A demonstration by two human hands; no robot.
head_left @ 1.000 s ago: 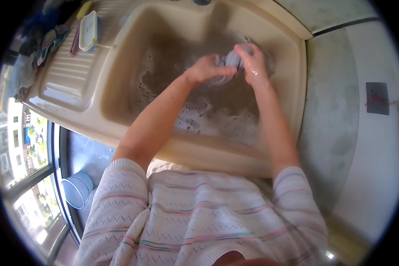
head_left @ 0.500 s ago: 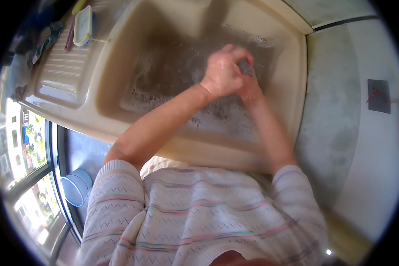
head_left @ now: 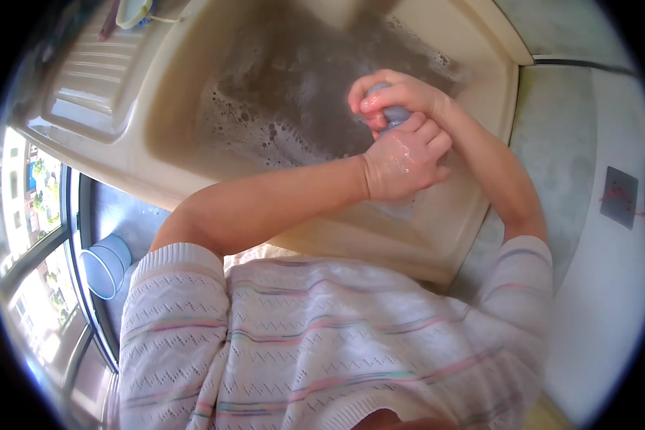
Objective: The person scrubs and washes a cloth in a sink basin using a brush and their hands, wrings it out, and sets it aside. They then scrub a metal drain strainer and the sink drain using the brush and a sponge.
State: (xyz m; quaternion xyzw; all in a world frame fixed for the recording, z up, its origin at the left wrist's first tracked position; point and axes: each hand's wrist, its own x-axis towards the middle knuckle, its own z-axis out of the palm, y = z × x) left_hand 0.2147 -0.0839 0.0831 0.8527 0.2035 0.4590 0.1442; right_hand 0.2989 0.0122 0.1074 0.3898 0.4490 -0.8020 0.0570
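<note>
A wet grey cloth (head_left: 395, 115) is bunched up between my hands, above murky, sudsy water (head_left: 294, 79) in the beige sink (head_left: 166, 122). My left hand (head_left: 408, 158) is closed on the lower end of the cloth, with the back of the hand showing. Just above it, my right hand (head_left: 398, 97) has its fingers wrapped round the upper part. Both hands are wet and touch each other. Much of the cloth is hidden by the fingers.
A ribbed draining board (head_left: 93, 79) adjoins the sink on the left, with a pale-rimmed soap dish (head_left: 132, 13) at its top. A light blue bucket (head_left: 106, 266) stands on the floor at lower left, beside the windows. A wall rises on the right.
Both hands have moved slightly right and toward me, and the left hand has turned and dropped below the right. The cloth stays gripped. The view has shifted, cutting off more of the soap dish.
</note>
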